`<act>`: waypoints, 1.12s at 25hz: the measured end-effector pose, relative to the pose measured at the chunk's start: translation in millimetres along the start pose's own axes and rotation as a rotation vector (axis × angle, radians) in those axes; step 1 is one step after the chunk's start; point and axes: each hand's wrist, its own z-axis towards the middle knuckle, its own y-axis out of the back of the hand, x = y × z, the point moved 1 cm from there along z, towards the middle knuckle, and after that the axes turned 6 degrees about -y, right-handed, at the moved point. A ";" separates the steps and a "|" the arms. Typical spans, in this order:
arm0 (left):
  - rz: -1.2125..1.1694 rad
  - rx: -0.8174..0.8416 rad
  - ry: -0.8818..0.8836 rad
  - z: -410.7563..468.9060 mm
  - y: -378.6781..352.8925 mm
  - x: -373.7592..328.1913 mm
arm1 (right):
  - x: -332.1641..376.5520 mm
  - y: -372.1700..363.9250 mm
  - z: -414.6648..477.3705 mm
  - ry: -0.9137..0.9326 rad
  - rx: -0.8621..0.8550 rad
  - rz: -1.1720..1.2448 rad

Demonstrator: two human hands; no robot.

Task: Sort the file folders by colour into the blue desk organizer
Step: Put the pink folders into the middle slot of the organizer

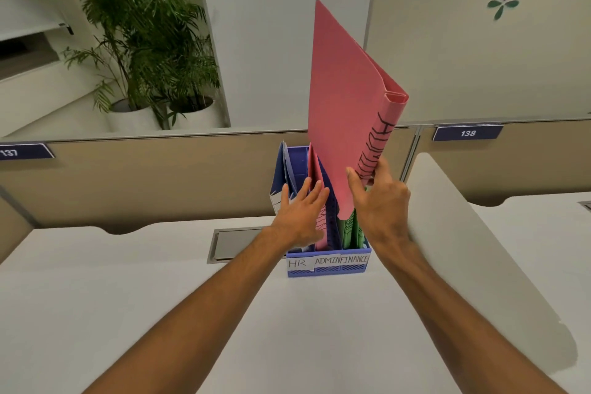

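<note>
The blue desk organizer (329,267) stands on the white desk, its front labelled HR, ADMIN and FINANCE. Blue folders (283,166) sit in its left slot, a pink folder (315,176) in the middle slot, green folders (351,230) in the right slot. My right hand (379,198) grips the spine of a large pink folder (343,112), held upright and tilted, its lower corner dipping between the middle and right slots. My left hand (299,213) rests flat with fingers spread against the folders in the left and middle slots.
A grey cable hatch (230,245) lies in the desk left of the organizer. A white curved divider (473,233) rises at the right. A beige partition (160,179) with number plates 137 and 138 runs behind. Potted palms (144,41) stand beyond it.
</note>
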 end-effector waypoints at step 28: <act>-0.088 -0.112 -0.030 9.1 -32.0 5.6 | -89.5 -102.4 -31.8 -0.210 0.228 0.009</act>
